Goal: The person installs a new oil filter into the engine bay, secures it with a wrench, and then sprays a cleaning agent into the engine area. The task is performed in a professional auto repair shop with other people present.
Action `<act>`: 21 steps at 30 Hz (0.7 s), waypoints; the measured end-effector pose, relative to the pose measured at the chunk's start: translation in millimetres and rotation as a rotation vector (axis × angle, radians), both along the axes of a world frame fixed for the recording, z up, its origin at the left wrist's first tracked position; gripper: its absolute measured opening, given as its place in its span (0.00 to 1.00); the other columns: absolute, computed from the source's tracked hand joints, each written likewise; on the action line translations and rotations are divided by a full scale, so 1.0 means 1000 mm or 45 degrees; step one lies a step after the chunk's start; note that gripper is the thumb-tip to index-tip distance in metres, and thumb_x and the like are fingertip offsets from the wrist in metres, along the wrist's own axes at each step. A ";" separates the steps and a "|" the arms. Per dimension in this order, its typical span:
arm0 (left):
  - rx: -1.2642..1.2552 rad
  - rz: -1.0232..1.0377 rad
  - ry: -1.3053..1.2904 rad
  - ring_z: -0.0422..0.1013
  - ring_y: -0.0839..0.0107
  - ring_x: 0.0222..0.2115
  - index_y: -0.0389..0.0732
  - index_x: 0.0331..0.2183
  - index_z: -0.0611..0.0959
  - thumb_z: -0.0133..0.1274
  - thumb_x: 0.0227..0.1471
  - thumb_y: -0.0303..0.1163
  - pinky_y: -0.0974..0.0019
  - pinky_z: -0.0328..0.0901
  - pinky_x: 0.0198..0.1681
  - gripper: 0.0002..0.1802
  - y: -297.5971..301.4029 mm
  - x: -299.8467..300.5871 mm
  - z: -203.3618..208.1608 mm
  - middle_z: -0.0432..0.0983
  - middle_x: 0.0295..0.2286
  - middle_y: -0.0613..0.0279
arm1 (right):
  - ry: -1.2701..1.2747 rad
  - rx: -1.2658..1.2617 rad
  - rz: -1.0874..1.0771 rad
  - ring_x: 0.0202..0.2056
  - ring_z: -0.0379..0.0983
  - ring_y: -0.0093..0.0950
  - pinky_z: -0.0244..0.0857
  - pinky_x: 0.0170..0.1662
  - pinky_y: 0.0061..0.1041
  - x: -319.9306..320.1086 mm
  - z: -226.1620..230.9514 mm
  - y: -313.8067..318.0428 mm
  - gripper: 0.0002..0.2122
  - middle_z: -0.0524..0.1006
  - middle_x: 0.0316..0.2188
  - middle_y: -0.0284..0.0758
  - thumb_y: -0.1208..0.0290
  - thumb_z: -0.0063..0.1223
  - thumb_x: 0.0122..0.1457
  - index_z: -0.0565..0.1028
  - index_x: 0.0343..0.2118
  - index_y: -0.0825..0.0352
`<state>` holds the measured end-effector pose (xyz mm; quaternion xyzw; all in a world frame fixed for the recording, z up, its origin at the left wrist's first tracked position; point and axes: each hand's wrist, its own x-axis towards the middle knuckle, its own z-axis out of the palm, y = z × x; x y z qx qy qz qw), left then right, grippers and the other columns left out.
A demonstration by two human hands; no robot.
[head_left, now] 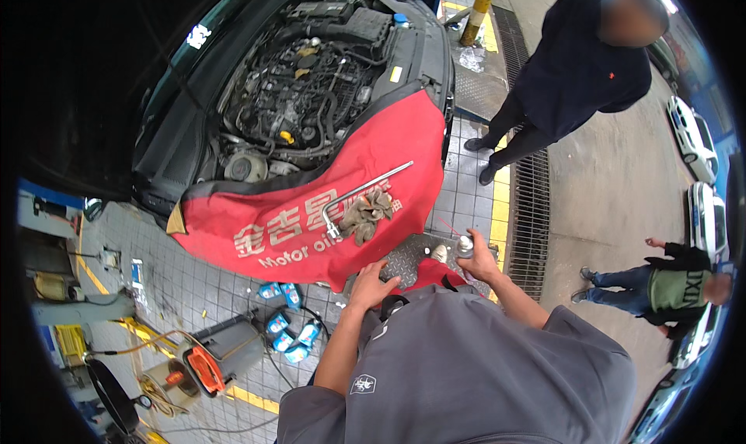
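My right hand (pixel 482 261) is wrapped round a spray can (pixel 465 247) with a silver top and a thin red straw at its nozzle, held in front of my body. Fingers apart and holding nothing, my left hand (pixel 371 286) is by the lower edge of a red fender cover (pixel 311 261); whether it touches the cloth I cannot tell. The cover drapes over the front of a dark car. On it lie a long L-shaped metal wrench (pixel 365 186) and a crumpled pair of soiled work gloves (pixel 365 217). Behind it the engine (pixel 299 87) is exposed under the raised hood.
Several blue bottles (pixel 293 343) stand on the tiled floor at the left, near a grey machine with an orange part (pixel 205 366) and hoses. One person in dark clothes (pixel 575 71) stands at the right; another (pixel 660 285) is farther right. A floor grate (pixel 531 203) runs alongside.
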<state>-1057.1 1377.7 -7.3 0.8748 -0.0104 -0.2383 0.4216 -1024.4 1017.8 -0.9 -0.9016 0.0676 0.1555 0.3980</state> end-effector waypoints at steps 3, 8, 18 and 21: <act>0.024 0.030 0.046 0.72 0.49 0.61 0.35 0.64 0.77 0.66 0.58 0.53 0.53 0.66 0.66 0.42 -0.011 0.023 -0.005 0.77 0.59 0.46 | 0.045 -0.068 -0.118 0.64 0.70 0.52 0.66 0.68 0.40 -0.027 -0.051 -0.059 0.43 0.72 0.62 0.55 0.68 0.72 0.46 0.63 0.67 0.70; 0.021 0.015 -0.051 0.72 0.49 0.62 0.34 0.62 0.79 0.64 0.59 0.52 0.51 0.65 0.66 0.39 -0.044 0.057 -0.030 0.77 0.59 0.43 | 0.150 -0.120 -0.190 0.60 0.71 0.53 0.67 0.66 0.42 -0.086 -0.135 -0.145 0.41 0.73 0.58 0.55 0.68 0.74 0.44 0.66 0.63 0.71; 0.162 -0.097 0.014 0.79 0.50 0.53 0.33 0.57 0.82 0.69 0.56 0.52 0.53 0.72 0.59 0.38 -0.113 0.090 -0.058 0.83 0.51 0.42 | 0.111 -0.048 -0.289 0.63 0.69 0.52 0.67 0.66 0.42 -0.067 -0.158 -0.193 0.39 0.72 0.60 0.53 0.65 0.74 0.47 0.69 0.64 0.67; 0.018 -0.222 0.038 0.79 0.53 0.54 0.32 0.59 0.82 0.71 0.54 0.52 0.54 0.72 0.60 0.41 -0.152 0.114 -0.048 0.83 0.52 0.43 | -0.019 0.106 -0.273 0.65 0.69 0.49 0.64 0.69 0.39 -0.024 -0.117 -0.173 0.38 0.71 0.62 0.51 0.66 0.73 0.49 0.70 0.64 0.67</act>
